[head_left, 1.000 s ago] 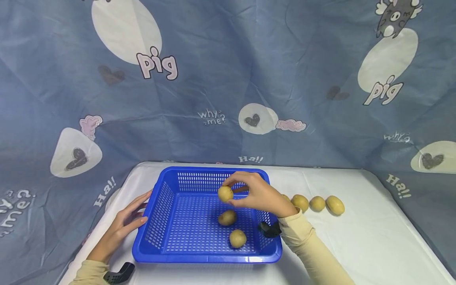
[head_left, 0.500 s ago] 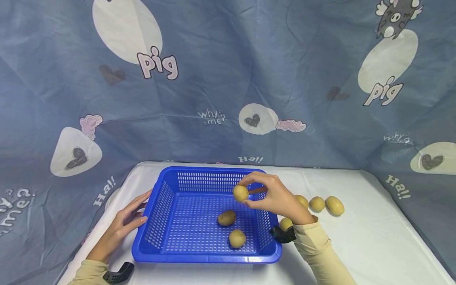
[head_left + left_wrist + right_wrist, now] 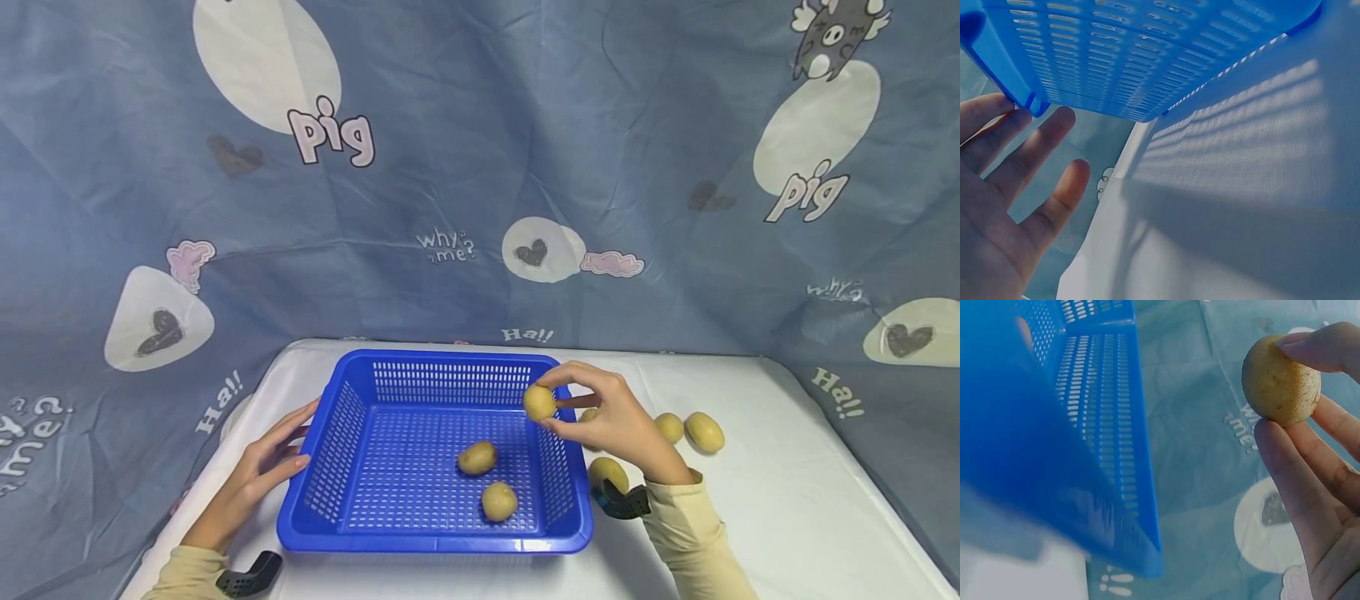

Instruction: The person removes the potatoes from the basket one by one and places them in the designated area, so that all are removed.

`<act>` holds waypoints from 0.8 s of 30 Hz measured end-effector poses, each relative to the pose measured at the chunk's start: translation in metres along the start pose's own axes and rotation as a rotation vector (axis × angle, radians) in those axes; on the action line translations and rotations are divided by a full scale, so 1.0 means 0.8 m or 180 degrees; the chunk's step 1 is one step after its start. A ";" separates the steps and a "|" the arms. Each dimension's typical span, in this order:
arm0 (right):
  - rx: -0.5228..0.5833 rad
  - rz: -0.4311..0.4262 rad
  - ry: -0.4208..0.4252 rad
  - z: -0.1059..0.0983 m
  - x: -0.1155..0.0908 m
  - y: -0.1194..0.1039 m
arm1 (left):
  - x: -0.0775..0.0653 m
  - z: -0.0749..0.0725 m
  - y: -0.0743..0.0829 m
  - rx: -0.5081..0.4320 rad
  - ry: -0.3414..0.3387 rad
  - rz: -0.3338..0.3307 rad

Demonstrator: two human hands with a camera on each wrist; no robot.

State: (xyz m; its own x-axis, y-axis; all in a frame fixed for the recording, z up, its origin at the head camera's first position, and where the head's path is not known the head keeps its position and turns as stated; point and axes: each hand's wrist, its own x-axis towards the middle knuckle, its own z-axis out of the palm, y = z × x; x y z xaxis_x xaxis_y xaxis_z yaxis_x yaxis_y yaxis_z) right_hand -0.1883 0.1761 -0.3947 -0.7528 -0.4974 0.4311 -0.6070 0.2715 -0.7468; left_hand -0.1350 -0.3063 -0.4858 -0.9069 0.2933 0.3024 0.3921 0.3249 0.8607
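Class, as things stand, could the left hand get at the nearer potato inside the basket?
Probably yes: the left hand holds nothing, the blue basket is open on top, and nothing covers the potato. The hand would just have to clear the basket's left rim.

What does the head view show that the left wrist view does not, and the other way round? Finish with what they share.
Only the head view shows the right hand pinching a potato, the two potatoes in the basket, and the loose potatoes on the white table to its right.

Only the left wrist view shows the palm side of the left hand and the outside of the basket wall near it.

Both share the left hand at the basket's rim, part of the table and the blue curtain.
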 end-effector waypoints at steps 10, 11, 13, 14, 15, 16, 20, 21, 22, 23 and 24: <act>-0.0003 0.0141 0.0190 -0.019 -0.023 0.011 | 0.000 0.000 0.006 0.0065 0.0018 -0.0095; -0.0011 0.0168 0.0201 -0.021 -0.026 0.012 | 0.000 0.000 0.006 0.0067 0.0019 -0.0101; -0.0027 0.0237 0.0221 -0.025 -0.031 0.013 | 0.000 0.000 0.006 0.0067 0.0022 -0.0097; -0.0022 0.0283 0.0227 -0.027 -0.034 0.013 | 0.000 0.000 0.006 0.0064 0.0018 -0.0094; -0.0024 0.0320 0.0238 -0.028 -0.036 0.014 | 0.000 0.000 0.006 0.0060 0.0017 -0.0088; -0.0017 0.0347 0.0250 -0.030 -0.039 0.015 | 0.000 0.000 0.006 0.0058 0.0012 -0.0070; 0.0048 0.0469 0.0307 -0.034 -0.051 0.021 | 0.001 0.000 0.006 0.0024 0.0001 -0.0044; 0.0046 0.0484 0.0327 -0.035 -0.054 0.023 | 0.001 0.000 0.005 0.0016 0.0001 -0.0044; 0.0033 0.0489 0.0347 -0.037 -0.057 0.025 | 0.001 0.001 0.005 0.0015 -0.0002 -0.0029; 0.0021 0.0495 0.0367 -0.038 -0.060 0.027 | 0.001 0.001 0.005 0.0007 0.0002 -0.0049; 0.0000 0.0497 0.0392 -0.039 -0.063 0.028 | 0.001 0.001 0.005 0.0007 0.0003 -0.0057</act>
State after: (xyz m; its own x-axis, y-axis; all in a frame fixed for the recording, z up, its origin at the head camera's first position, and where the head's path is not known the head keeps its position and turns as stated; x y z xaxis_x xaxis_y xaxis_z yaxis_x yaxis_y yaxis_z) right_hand -0.1716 0.2330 -0.4177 -0.8632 -0.3447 0.3688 -0.4806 0.3374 -0.8095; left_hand -0.1337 -0.3040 -0.4822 -0.9139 0.2868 0.2873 0.3761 0.3319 0.8651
